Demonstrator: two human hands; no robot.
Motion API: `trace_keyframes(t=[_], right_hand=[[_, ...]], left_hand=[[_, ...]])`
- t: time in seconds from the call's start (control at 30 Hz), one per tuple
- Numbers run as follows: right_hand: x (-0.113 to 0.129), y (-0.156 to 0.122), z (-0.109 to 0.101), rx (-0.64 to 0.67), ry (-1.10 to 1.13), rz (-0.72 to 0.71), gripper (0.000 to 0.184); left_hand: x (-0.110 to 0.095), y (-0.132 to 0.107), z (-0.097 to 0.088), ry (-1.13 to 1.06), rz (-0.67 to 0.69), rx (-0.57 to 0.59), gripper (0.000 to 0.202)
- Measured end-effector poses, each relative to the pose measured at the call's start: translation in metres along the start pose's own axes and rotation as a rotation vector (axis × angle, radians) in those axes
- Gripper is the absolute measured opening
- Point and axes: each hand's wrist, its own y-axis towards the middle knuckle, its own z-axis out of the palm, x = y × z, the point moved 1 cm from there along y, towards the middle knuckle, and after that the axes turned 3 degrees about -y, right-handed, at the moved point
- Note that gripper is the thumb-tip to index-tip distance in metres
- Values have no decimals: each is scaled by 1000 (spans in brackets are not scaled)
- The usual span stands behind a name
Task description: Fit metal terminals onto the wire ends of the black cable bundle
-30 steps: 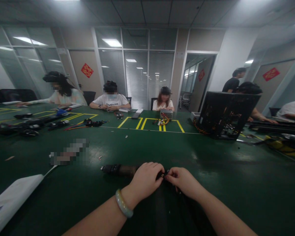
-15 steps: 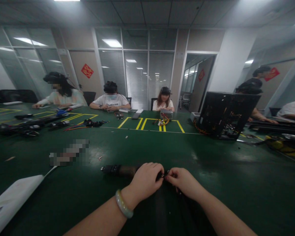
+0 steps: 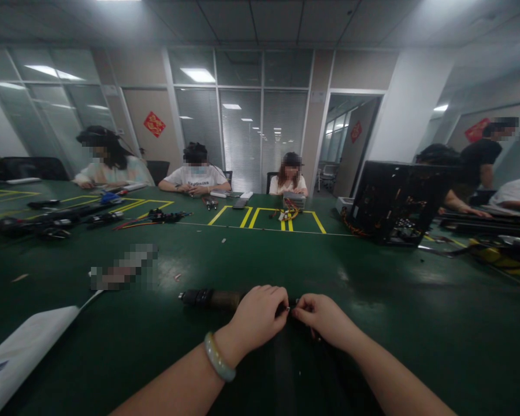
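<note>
A dark cylindrical tool (image 3: pixel 216 299), which looks like an electric screwdriver, lies across the green table with its metal tip pointing left. My left hand (image 3: pixel 262 312), a pale bangle on its wrist, rests over the tool's right part with fingers curled closed. At its fingertips shows a small piece with a shiny end, too small to name. Close beside it my right hand (image 3: pixel 318 315) is closed in a pinch, its fingertips nearly meeting the left ones. What the right fingers hold is hidden. A dark strand hangs below the right hand.
A white power bank-like block (image 3: pixel 30 352) with a cable leads to a blurred-out device (image 3: pixel 123 268) at left. Black parts and coloured cables (image 3: pixel 156 216) lie beyond. An open black computer case (image 3: pixel 403 202) stands at right. Several people sit around the table (image 3: pixel 372 277).
My hands stay almost in place, with only slight finger movement. At far right, a standing person in black has moved rightward behind the computer case.
</note>
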Motion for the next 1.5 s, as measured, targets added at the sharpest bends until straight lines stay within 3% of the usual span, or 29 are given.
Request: trace_keyframes(t=[0.6, 0.73, 1.5], right_hand=[[6, -3, -2, -26, -49, -44, 20], [7, -4, -1, -29, -48, -44, 22], [-2, 2, 1, -16, 42, -42, 20]], left_hand=[[2, 0, 1, -66, 33, -20, 5], [2, 0, 2, -63, 20, -43, 12], [2, 0, 3, -43, 34, -42, 11]])
